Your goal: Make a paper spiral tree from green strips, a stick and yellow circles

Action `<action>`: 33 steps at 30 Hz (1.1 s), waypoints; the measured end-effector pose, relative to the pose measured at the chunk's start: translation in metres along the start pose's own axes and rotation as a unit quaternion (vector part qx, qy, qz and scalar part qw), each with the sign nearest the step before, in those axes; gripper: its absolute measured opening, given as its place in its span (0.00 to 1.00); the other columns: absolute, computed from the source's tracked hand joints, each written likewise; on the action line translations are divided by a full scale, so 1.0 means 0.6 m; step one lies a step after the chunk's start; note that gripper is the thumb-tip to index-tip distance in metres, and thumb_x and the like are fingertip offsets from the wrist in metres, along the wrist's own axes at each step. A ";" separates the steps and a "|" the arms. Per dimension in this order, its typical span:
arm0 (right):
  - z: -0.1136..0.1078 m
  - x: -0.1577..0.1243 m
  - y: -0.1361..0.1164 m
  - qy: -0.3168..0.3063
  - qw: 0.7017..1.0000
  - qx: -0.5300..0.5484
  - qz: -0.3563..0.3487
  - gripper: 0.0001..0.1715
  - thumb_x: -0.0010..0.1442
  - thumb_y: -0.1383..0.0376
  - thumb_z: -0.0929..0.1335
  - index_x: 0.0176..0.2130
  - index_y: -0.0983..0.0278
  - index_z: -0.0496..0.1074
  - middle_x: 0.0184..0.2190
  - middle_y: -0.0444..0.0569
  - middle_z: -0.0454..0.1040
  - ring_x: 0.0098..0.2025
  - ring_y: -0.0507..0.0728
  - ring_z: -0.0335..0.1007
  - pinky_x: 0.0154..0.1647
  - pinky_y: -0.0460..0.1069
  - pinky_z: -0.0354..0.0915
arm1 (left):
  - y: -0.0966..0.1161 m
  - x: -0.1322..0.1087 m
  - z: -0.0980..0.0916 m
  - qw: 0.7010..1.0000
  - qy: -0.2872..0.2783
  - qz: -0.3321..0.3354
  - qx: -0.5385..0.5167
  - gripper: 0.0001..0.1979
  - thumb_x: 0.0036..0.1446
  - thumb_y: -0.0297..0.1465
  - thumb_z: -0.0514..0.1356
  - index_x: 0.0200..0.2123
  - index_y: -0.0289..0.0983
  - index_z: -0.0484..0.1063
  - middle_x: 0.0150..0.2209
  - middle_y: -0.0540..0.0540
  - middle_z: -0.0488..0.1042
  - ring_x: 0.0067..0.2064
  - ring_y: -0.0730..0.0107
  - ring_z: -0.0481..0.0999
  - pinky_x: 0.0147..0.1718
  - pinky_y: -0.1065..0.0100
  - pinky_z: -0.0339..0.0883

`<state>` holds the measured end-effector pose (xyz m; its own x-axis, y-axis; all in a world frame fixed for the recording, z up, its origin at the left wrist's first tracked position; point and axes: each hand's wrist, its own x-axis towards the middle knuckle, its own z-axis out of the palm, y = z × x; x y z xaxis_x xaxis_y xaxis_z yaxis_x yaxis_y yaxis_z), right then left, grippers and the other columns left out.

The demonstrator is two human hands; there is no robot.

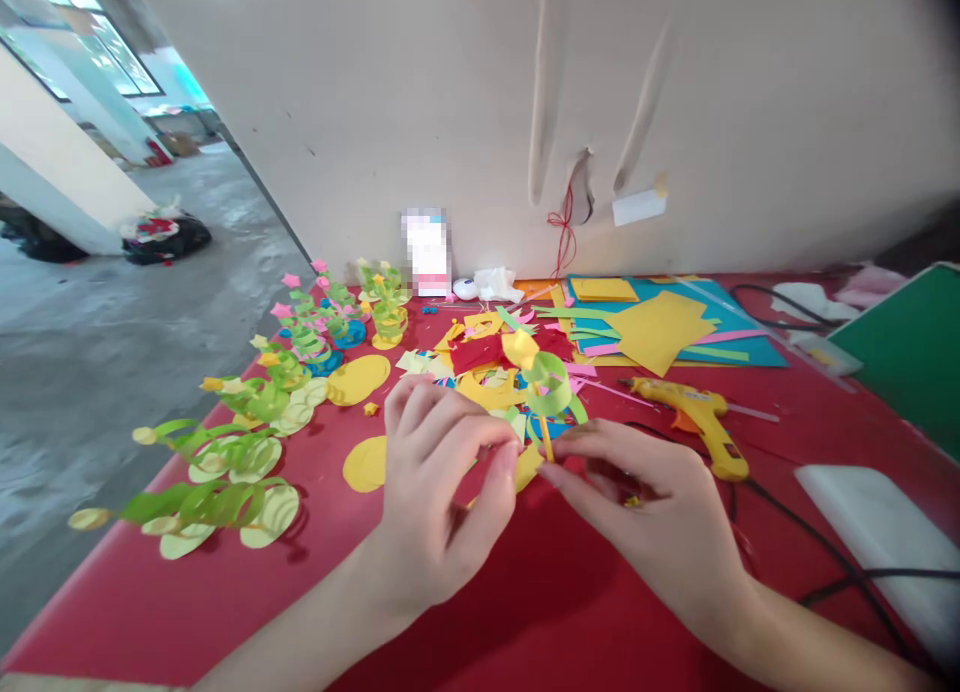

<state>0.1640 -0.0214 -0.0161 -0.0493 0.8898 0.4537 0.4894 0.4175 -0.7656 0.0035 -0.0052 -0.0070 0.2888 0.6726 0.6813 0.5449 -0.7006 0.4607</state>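
Over the red table (570, 602), my left hand (439, 487) and my right hand (645, 507) meet at the base of a small paper tree (544, 382). It is a thin stick with a green paper spiral and a yellow star on top, standing upright. Both hands pinch at its lower end, fingers curled together. A yellow paper disc (529, 465) shows between the two hands under the stick. Just beyond the tree lies a heap of red, yellow and green paper scraps (484, 362).
Finished green spiral trees (217, 472) stand in a row along the table's left edge. Yellow discs (358, 379) lie near them. A yellow glue gun (701, 417) with its black cord lies right of my hands. Coloured paper sheets (660, 327) lie at the back, a green board (907, 352) at the right.
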 end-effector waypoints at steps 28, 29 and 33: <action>-0.005 -0.003 -0.007 -0.069 0.986 0.108 0.111 0.03 0.49 0.65 0.68 0.26 0.63 0.72 0.19 0.43 0.70 0.19 0.48 0.60 0.16 0.42 0.60 | -0.006 -0.007 0.001 0.981 0.046 0.127 0.138 0.17 0.48 0.23 0.54 0.43 0.32 0.71 0.25 0.46 0.68 0.30 0.66 0.60 0.34 0.57 0.52; -0.006 -0.004 -0.007 -0.073 0.984 0.114 0.115 0.03 0.49 0.65 0.68 0.26 0.63 0.72 0.19 0.43 0.70 0.19 0.48 0.61 0.17 0.42 0.60 | -0.005 -0.006 0.001 0.981 0.045 0.125 0.141 0.17 0.48 0.23 0.54 0.43 0.33 0.72 0.25 0.46 0.69 0.30 0.66 0.61 0.34 0.57 0.52; -0.007 -0.005 -0.008 -0.078 0.982 0.124 0.120 0.02 0.49 0.65 0.68 0.27 0.62 0.72 0.21 0.44 0.71 0.21 0.48 0.63 0.19 0.42 0.62 | -0.005 -0.005 0.003 0.982 0.049 0.118 0.141 0.17 0.48 0.23 0.54 0.43 0.33 0.72 0.25 0.46 0.69 0.30 0.66 0.61 0.34 0.57 0.52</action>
<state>0.1652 -0.0269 -0.0119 -0.1006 0.9775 0.1855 0.2770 0.2066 -0.9384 0.0026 -0.0044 -0.0115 0.3639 0.4643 0.8075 0.6720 -0.7311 0.1176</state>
